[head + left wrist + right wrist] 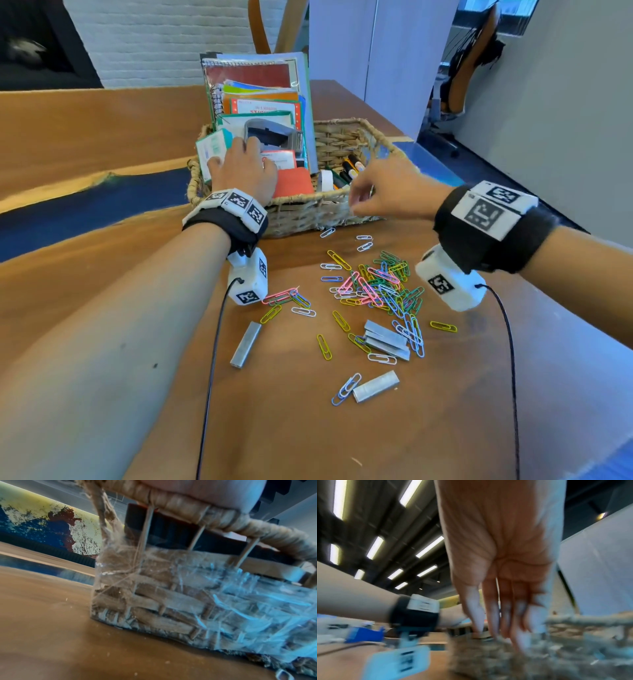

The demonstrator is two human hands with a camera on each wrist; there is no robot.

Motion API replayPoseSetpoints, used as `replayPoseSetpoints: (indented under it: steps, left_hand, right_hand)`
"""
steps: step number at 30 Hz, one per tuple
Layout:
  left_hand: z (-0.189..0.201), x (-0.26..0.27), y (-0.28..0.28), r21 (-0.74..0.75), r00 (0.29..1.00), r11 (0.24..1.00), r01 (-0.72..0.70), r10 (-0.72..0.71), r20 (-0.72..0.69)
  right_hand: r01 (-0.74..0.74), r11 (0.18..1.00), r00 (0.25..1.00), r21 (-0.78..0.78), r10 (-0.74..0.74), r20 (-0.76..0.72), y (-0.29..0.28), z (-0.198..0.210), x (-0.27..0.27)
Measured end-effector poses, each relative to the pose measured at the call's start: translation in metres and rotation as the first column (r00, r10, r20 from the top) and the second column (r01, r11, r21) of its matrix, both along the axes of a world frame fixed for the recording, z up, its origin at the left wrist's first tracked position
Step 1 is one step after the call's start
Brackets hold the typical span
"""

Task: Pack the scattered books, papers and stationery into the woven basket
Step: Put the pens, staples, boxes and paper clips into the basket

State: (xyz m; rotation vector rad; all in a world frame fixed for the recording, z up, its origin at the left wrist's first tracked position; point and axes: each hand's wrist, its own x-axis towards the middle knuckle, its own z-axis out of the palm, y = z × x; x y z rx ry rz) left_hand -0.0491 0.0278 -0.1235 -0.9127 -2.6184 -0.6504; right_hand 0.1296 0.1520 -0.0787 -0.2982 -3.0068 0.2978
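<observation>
Staple strips [245, 343] and paper clips [376, 291] lie lower-centre, below your loosely open right hand [387, 195]; your left hand [245, 171] rests open inside the woven basket [301, 212].

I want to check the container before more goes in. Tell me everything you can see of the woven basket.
The woven basket is rectangular, of tan straw-like weave with a thick twisted rim, frayed at the near wall. It stands upright on the wooden table, holding upright books at its left end and markers at its right. The left hand reaches over its near rim; the right hand hovers at that rim.
</observation>
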Motion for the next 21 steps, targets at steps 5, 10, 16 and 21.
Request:
replayPoseSetpoints:
  steps: [5,10,16,21]
  left_hand:
    - [-0.001,0.001,0.001,-0.019,1.0,1.0,-0.013,0.013,0.002]
    - [-0.002,0.0,0.001,-0.008,1.0,1.0,-0.016,0.016,-0.014]
    - [-0.005,-0.002,0.003,0.028,0.999,0.999,-0.028,0.028,-0.029]
    - [-0.005,-0.002,0.003,0.011,0.999,0.999,-0.033,0.033,-0.033]
  right_hand:
    - [-0.169,0.984,0.823,-0.064,0.176,0.539,-0.036,-0.025,0.034]
    - [-0.203,0.978,0.758,-0.044,0.185,0.626,-0.047,-0.052,0.052]
    - [-0.255,0.966,0.827,-0.04,0.239,0.509,-0.054,-0.063,0.056]
    - [-0.23,0.969,0.89,-0.092,0.247,0.384,-0.057,-0.068,0.049]
